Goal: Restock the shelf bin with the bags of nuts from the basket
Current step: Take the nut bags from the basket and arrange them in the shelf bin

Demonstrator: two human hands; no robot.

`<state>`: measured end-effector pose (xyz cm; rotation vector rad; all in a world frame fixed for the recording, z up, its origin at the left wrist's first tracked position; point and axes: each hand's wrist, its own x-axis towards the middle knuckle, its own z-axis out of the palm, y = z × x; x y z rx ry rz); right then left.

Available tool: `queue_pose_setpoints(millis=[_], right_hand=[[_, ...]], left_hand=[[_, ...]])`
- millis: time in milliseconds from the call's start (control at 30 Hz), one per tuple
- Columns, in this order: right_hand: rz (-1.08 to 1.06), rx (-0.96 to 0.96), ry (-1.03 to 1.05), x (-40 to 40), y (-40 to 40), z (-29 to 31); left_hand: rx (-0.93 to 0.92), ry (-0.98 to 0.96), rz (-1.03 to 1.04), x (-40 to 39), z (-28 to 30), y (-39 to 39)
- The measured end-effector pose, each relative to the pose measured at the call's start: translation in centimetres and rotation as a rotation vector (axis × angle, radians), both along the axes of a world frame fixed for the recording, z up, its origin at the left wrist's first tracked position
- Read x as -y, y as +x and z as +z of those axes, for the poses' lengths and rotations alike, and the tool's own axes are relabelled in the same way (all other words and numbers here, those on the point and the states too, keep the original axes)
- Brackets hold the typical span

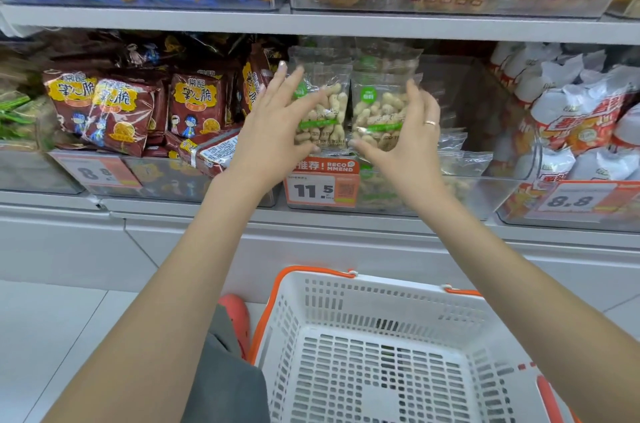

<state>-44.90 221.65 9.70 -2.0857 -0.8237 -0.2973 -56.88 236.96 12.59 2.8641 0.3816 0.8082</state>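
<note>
Far left of the shelf I saw brown snack packs [117, 111] heaped in their own bin, some slumped over the front lip, not part of the job.

Next came my left hand [273, 132]. Fingers were straight and spread, palm against the front of the left peanut bag [323, 104]. No curl round it that I could see, so I read it as a flat steadying press, not a grip. The bag stood upright, probably so the label faces the aisle.

Just beside it, touching or nearly so, stood the right peanut bag [379, 111], also upright, at the front left of the clear shelf bin [485, 187]. My right hand [412, 142] cupped its right edge, fingers loosely extended, ring visible, thumb low near the bag's bottom corner. It looked more like a nudge into line than a hold; whether the thumb pinched the bag I could not tell.

Both bags sat above the orange price tag [322, 185] reading 11.5. Further right in the same bin a few more clear bags [453, 152] lay flat and low, with dark space behind, so the bin looked only part filled. Right of that, white and orange packs [571, 118] filled the neighbouring bin.

Below, the white basket [381, 346] with orange handles showed no bags in the visible part, so I judged restocking close to done, only straightening left.
</note>
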Motion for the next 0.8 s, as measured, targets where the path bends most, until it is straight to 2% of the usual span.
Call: queue_pose_setpoints(millis=[233,433,533,667,800], right_hand=[[0.049,-0.035,-0.231,-0.2,0.2,0.8],[-0.124,0.042,-0.297,-2.1,-0.6,0.4],[-0.132,0.041,-0.291,-2.3,-0.6,0.1],[-0.024,0.023,-0.288,-1.1,-0.2,0.4],[0.134,-0.122,-0.328,0.7,0.6,1.6]], left_hand=[[-0.075,-0.078,0.038,-0.8,0.2,1.5],[-0.029,-0.007,0.103,-1.1,-0.3,1.7],[-0.06,0.039,0.12,-1.1,-0.2,1.7],[-0.122,0.078,0.085,-1.1,0.2,1.1],[-0.108,0.072,0.064,-0.6,-0.2,0.7]])
